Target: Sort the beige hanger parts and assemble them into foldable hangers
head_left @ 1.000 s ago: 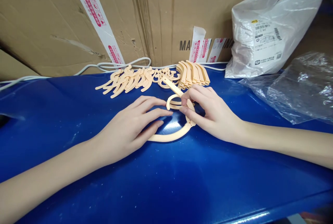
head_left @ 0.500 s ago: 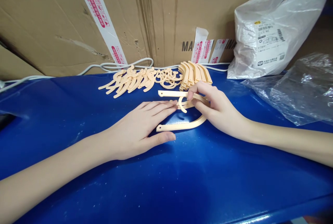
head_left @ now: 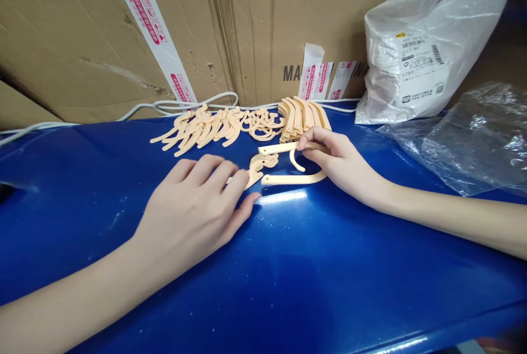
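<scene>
My left hand is bent over the table with curled fingers, gripping flat, curved cream plastic pieces whose wavy ends stick out past the fingertips. How the thumb meets them is hidden. My right hand pinches a cream plastic folding hanger between thumb and fingers. Its two long arms, each with a small hole at the end, point left, and a small hook curves down between them. Where the arms join is hidden behind my right hand.
Behind my hands lie a heap of curved flat pieces, a pile of hooks and stacked hanger arms. A white cable runs along the cardboard box. A white labelled bag and clear plastic sit at right.
My left hand has drawn back left and curled its fingers, bringing the curved pieces out from between the hanger arms. The hanger's arms are closer together, still in my right hand.
</scene>
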A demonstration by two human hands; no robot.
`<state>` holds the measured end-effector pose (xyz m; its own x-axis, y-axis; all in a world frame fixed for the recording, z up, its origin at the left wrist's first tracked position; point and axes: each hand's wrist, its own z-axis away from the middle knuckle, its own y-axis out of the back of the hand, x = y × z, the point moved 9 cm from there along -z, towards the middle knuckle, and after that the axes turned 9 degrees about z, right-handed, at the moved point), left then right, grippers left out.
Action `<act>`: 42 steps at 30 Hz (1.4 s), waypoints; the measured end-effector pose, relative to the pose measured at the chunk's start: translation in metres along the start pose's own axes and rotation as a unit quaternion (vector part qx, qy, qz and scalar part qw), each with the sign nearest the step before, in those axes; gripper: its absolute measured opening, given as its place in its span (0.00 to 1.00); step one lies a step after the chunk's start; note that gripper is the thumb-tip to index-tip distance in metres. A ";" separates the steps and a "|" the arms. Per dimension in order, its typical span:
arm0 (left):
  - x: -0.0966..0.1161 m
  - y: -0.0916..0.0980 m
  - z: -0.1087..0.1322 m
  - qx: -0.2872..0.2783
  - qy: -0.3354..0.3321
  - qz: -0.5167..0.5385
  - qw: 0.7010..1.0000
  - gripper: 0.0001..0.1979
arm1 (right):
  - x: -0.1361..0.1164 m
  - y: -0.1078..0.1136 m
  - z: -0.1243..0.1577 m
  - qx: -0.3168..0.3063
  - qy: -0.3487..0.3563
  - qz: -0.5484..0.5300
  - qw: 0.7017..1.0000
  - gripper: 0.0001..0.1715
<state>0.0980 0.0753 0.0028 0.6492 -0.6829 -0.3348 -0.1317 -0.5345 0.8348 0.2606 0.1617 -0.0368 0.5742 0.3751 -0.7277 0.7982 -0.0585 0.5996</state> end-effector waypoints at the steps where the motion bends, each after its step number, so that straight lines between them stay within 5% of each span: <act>1: -0.001 -0.003 0.000 -0.003 -0.003 0.033 0.999 0.18 | 0.002 -0.001 0.000 -0.001 -0.008 -0.007 1.000 0.06; 8: -0.012 -0.035 0.007 -0.110 0.020 0.199 0.974 0.25 | 0.004 -0.002 -0.001 0.000 -0.015 -0.011 1.000 0.05; 20: 0.010 -0.002 0.002 -0.026 -0.061 0.047 0.997 0.11 | -0.013 -0.006 0.005 -0.018 0.049 0.161 0.986 0.16; 33: 0.003 0.002 0.013 -0.081 0.015 -0.128 0.988 0.20 | -0.027 -0.013 0.010 -0.046 0.084 0.223 0.970 0.14; 42: 0.003 -0.003 0.013 -0.104 0.020 -0.131 0.986 0.24 | -0.046 -0.006 0.015 -0.012 0.145 0.200 0.969 0.09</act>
<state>0.0906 0.0688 -0.0063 0.6699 -0.5126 -0.5371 0.1978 -0.5741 0.7946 0.2321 0.1314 -0.0120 0.7583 0.5713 -0.3140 0.5163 -0.2322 0.8243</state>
